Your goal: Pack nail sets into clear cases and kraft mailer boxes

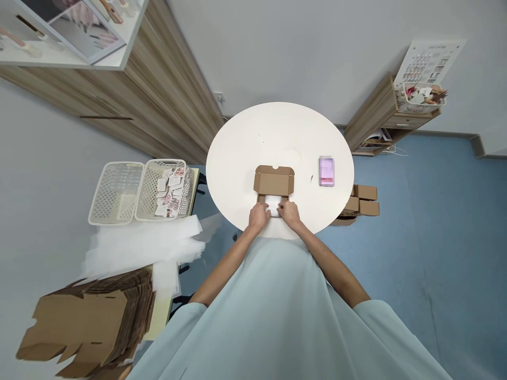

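A small brown cardboard box (274,183) lies on the round white table (237,142) close to my body, its flap lid raised on the far side. Inside the box shows a white packing sheet (273,203). My left hand (259,217) is closed around the box's near left corner, the thumb by the sheet. At the right side, my right hand (290,212) has its fingers bent in a pinch at the sheet's right edge. My hands partly cover the box's tray, and anything under the sheet is hidden.
A phone (327,171) lies on the table's right. To my left are white baskets (117,192) with packets in one, white foam sheets (138,245) and a stack of flat cardboard (83,327). Folded boxes (366,200) stand beyond the table's right edge, near a wooden cabinet (376,113).
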{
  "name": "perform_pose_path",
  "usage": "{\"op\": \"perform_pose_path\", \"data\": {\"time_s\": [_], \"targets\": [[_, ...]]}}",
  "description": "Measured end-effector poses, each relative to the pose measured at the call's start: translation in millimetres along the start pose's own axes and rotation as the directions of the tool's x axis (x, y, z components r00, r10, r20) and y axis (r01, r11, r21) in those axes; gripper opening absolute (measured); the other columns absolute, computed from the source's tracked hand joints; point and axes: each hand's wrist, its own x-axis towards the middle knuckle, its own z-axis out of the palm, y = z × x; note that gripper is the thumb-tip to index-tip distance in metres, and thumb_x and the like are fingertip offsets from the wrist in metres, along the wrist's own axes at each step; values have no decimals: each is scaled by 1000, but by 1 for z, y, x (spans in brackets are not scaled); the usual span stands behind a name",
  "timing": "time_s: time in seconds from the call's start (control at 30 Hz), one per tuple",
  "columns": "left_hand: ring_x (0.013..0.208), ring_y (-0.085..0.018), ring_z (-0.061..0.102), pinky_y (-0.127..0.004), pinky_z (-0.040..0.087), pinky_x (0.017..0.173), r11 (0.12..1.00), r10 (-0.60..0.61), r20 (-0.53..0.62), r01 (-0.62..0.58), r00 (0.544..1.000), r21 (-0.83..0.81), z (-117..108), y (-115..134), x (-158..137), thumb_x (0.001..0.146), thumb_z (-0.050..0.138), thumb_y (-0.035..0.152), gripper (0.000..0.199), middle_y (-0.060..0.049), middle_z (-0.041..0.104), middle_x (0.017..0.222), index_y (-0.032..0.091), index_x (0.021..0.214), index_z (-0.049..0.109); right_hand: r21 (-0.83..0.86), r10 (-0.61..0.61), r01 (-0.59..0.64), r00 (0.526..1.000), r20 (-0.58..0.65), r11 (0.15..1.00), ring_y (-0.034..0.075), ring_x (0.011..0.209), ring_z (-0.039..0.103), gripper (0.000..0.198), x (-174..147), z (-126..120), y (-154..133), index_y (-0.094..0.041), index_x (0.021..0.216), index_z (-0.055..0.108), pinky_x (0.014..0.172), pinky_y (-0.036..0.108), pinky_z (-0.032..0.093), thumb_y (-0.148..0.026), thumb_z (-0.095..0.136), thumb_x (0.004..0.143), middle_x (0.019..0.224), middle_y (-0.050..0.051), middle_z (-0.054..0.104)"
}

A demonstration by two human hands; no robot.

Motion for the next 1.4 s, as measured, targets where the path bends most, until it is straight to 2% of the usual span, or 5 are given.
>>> {"op": "perform_pose_path", "data": {"time_s": [0.1,0.3,0.6,1.07,1.4], "targets": [[111,-31,72,-41,54,102,999,48,-32,-49,998,-16,-5,1,-1,94,61,18,27,-15,70,132,18,117,76,14,-27,27,1000,-16,1000,23,84,72,15,-1,-9,0,-23,80,76,78,28,48,-21,66,92,85,7,78],[117,-30,69,-44,54,107,961,-24,-333,-70,943,-268,-41,-6,26,96,62,24,42,-17,59,141,18,137,61,285,116,-8,924,-363,958,26,93,74,29,14,-50,24,-20,111,71,90,36,54,-45,60,101,108,11,79],[139,-31,60,-43,49,115,756,-144,-56,74,988,-650,-71,-4,69,92,71,23,78,-24,45,164,16,161,36,584,212,-98,968,-131,806,27,123,72,57,49,-58,23,-13,145,56,106,39,55,-38,69,95,146,21,66],[131,-27,65,-41,54,111,731,-68,-123,-35,990,-682,-92,-5,47,93,69,22,83,-22,44,166,15,166,30,558,2,94,986,-168,825,27,120,73,76,48,-66,7,-18,163,40,108,42,56,-40,69,95,151,19,62],[133,-28,64,-44,52,114,774,4,-187,-122,982,-622,-51,-25,17,89,68,19,78,-19,48,162,19,162,38,410,-112,180,976,-186,894,29,128,69,70,4,-50,19,-21,161,43,111,46,55,-34,64,95,154,15,60]]}}
